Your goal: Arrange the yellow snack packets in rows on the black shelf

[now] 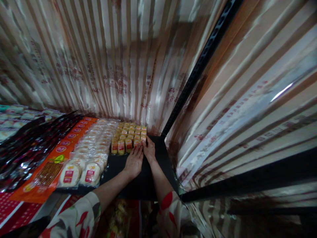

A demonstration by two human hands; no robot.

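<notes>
Both my hands reach forward onto a black shelf (138, 178). My left hand (133, 162) lies palm down with fingers stretched toward the front row of small yellow-and-red packets (128, 135). Beside it, my right hand (149, 149) touches the packet at the right end of that row, fingers curled onto it. The packets stand in several tidy rows running back to the shelf's rear wall. Whether either hand grips a packet is hard to see.
Left of the packets lie rows of round white cakes in clear wrap (86, 158), then orange packs (59, 155) and dark glossy packs (27, 148). Striped shiny plastic sheeting (119, 59) covers the back and right. A black upright post (198, 69) stands at the shelf's right corner.
</notes>
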